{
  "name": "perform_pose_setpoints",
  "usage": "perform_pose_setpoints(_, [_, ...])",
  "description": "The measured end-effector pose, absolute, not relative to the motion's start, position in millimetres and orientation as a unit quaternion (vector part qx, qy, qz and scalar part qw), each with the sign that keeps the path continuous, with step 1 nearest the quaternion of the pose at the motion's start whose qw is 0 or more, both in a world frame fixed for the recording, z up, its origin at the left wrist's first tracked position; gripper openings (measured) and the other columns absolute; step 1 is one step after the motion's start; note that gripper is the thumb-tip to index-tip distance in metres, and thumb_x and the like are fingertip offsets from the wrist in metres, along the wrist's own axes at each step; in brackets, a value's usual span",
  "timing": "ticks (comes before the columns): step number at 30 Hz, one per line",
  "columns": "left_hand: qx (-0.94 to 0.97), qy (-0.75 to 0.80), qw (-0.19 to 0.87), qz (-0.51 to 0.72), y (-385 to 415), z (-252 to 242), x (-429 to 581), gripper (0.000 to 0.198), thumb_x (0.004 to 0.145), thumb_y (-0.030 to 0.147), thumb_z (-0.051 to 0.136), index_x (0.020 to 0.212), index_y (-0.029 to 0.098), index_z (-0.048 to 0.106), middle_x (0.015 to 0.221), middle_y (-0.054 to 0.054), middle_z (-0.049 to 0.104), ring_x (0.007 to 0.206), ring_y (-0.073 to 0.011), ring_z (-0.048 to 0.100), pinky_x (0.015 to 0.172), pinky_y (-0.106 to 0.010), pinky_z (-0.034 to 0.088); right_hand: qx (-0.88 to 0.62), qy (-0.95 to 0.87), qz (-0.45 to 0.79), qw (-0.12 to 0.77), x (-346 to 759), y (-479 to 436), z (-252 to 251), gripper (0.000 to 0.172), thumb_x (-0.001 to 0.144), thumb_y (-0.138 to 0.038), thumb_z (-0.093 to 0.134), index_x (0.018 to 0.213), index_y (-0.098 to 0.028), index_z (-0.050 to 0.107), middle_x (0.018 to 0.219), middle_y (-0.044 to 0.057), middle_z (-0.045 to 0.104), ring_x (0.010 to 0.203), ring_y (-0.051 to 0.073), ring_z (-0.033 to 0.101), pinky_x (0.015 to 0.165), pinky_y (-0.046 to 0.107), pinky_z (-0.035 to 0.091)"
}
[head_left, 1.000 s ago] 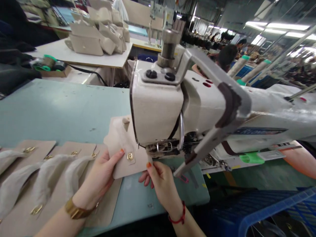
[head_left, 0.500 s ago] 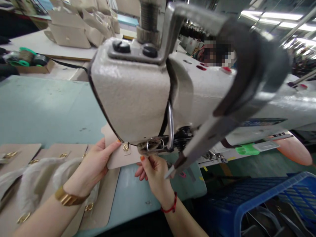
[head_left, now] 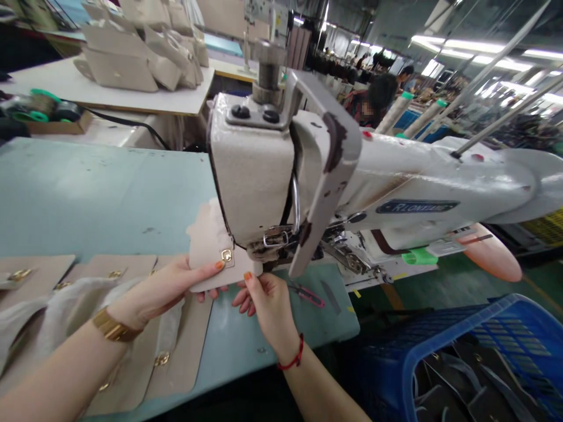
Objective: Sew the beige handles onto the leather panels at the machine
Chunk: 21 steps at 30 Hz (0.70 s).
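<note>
A pale beige leather panel (head_left: 204, 234) with a small gold clasp (head_left: 226, 256) lies under the head of a white sewing machine (head_left: 257, 170). My left hand (head_left: 189, 275) grips its left side, thumb on top beside the clasp and fingers underneath. At the panel's lower right corner, close to the presser foot, my right hand (head_left: 264, 296) pinches the edge between thumb and fingers. The needle area is partly hidden by the machine's metal guard bar (head_left: 328, 193).
More beige panels (head_left: 176, 363) with gold fittings lie overlapping at the lower left. Pink-handled thread snips (head_left: 310, 295) rest right of my right hand. A blue plastic basket (head_left: 409, 357) with dark pieces stands lower right. Beige bags (head_left: 118, 55) sit on a table behind.
My view has shifted back, so the machine appears smaller and further right. The panel has turned slightly, and my left thumb has moved down beside the clasp. Both hands stay on the panel.
</note>
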<state>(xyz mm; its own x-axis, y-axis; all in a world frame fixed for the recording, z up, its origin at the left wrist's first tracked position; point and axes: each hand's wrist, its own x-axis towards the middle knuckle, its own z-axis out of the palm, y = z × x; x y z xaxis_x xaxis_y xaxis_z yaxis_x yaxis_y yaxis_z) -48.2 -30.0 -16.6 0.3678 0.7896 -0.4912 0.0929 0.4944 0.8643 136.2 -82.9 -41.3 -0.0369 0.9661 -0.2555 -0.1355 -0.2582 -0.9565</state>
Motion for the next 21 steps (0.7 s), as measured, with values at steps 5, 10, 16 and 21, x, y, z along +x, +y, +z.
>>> perform_pose_setpoints(5, [0.480, 0.501, 0.677, 0.246, -28, -15, -52, 0.032, 0.077, 0.044, 0.074, 0.072, 0.012, 0.069, 0.062, -0.001, 0.067, 0.049, -0.0104, 0.053, 0.046, -0.019, 0.045, -0.512, -0.387, 0.610, 0.465, 134, -84, -39, 0.041, 0.089, -0.048, 0.052, 0.078, -0.011, 0.066, 0.059, 0.007, 0.067, 0.042, 0.009, 0.054, 0.040, 0.015, 0.036])
perform_pose_setpoints(10, [0.507, 0.501, 0.662, 0.233, -27, -25, -57, 0.036, 0.079, 0.047, 0.070, 0.070, 0.012, 0.070, 0.059, -0.002, 0.066, 0.052, -0.0123, 0.054, 0.051, -0.021, 0.045, -0.516, -0.378, 0.612, 0.466, 132, -84, -38, 0.044, 0.088, -0.051, 0.052, 0.076, -0.011, 0.066, 0.059, 0.007, 0.068, 0.043, 0.009, 0.054, 0.041, 0.015, 0.037])
perform_pose_setpoints(16, [0.506, 0.524, 0.635, 0.256, -26, -21, -55, 0.033, 0.077, 0.045, 0.071, 0.071, 0.013, 0.070, 0.063, -0.003, 0.067, 0.058, -0.0150, 0.055, 0.053, -0.021, 0.043, -0.512, -0.374, 0.611, 0.475, 129, -81, -40, 0.050, 0.089, -0.057, 0.052, 0.073, -0.012, 0.065, 0.059, 0.007, 0.067, 0.043, 0.008, 0.054, 0.042, 0.015, 0.036])
perform_pose_setpoints(21, [0.514, 0.519, 0.627, 0.271, -23, -19, -53, 0.032, 0.080, 0.040, 0.071, 0.061, 0.015, 0.068, 0.054, -0.001, 0.063, 0.053, -0.0125, 0.052, 0.051, -0.019, 0.042, -0.517, -0.376, 0.601, 0.478, 127, -75, -41, 0.053, 0.089, -0.058, 0.050, 0.064, -0.013, 0.062, 0.058, 0.007, 0.067, 0.043, 0.008, 0.053, 0.041, 0.015, 0.035])
